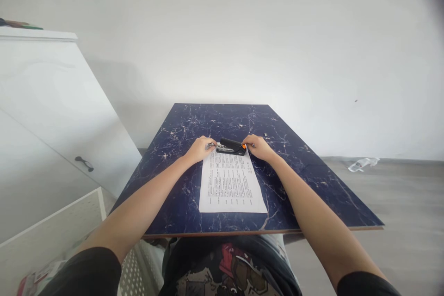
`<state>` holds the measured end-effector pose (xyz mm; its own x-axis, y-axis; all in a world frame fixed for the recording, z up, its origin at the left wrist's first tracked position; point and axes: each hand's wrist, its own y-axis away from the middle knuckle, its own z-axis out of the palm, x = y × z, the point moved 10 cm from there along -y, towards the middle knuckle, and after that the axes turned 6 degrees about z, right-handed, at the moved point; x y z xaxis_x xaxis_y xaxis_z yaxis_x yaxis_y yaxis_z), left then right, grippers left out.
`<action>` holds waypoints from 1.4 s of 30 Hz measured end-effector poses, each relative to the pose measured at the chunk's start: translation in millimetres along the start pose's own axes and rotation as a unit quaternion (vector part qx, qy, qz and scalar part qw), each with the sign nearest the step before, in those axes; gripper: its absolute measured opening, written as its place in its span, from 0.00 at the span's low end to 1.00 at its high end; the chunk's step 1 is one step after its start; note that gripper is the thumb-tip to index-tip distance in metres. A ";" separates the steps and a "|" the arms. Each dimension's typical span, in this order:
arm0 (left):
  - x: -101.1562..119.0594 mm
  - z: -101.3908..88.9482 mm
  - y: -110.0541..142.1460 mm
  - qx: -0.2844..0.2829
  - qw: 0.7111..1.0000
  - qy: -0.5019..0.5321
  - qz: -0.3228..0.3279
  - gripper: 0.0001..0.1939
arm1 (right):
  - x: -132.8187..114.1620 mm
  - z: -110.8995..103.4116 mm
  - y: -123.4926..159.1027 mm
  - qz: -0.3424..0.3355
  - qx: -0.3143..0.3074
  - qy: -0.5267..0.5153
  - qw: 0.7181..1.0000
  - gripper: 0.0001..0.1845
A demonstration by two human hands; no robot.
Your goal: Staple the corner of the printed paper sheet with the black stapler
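Note:
A black stapler [232,146] with an orange piece at its right end lies across the top of a printed sheet of paper [231,185]. Its upper arm is lifted off the base, and metal shows between them. My right hand [259,147] is closed with its fingertips on the orange end. At the opposite end, my left hand [200,149] is pinched beside the metal part. Something small and silvery shows at its fingertips, too small to name.
Under the paper is a dark blue marbled table [183,212]. A white cabinet [52,92] stands to the left, above an open white bin [133,273]. Crumpled clear plastic [363,164] lies on the floor at right. A small dark bit [265,135] rests behind my right hand.

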<state>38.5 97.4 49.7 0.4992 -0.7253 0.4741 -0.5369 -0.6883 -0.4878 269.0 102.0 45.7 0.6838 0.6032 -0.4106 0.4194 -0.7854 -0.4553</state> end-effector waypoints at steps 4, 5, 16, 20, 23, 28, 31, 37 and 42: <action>0.4 -5.0 -0.2 -0.006 0.999 -0.033 0.023 0.10 | 0.3 -0.6 0.6 0.003 0.000 -0.004 1.000 0.21; -1.1 -7.2 -0.1 -0.007 0.999 -0.042 0.024 0.10 | 0.9 -0.9 0.9 0.006 0.001 -0.006 1.000 0.22; -11.3 -19.3 6.2 -0.076 0.996 -0.021 0.030 0.11 | 15.7 -16.9 2.4 0.103 0.039 -0.135 0.985 0.14; -16.5 -18.3 6.9 -0.068 0.997 0.033 0.015 0.14 | 10.2 -15.2 3.7 0.125 -0.004 -0.203 0.971 0.21; -21.6 -17.2 6.1 -0.059 0.996 0.064 -0.001 0.14 | -3.5 -3.1 3.9 0.097 -0.068 -0.182 0.976 0.28; -20.1 -13.6 4.0 -0.046 0.996 0.080 -0.009 0.11 | -11.1 4.3 2.5 0.073 -0.080 -0.132 0.985 0.26; -11.7 -6.3 2.6 -0.049 0.995 0.086 -0.009 0.11 | -11.5 4.0 2.1 0.069 -0.077 -0.135 0.985 0.25; 0.6 6.9 -1.4 -0.022 0.997 0.077 0.003 0.07 | -12.4 4.2 1.8 0.061 -0.078 -0.157 0.983 0.25; -10.1 13.9 -1.8 -0.008 0.995 0.093 -0.035 0.07 | -3.0 10.8 1.4 0.086 -0.086 -0.207 0.971 0.28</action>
<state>44.0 105.9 35.6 0.4024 -0.6599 0.6345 -0.5165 -0.7359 -0.4377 261.1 100.6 37.8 0.4698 0.4367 -0.7672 0.4370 -0.8702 -0.2277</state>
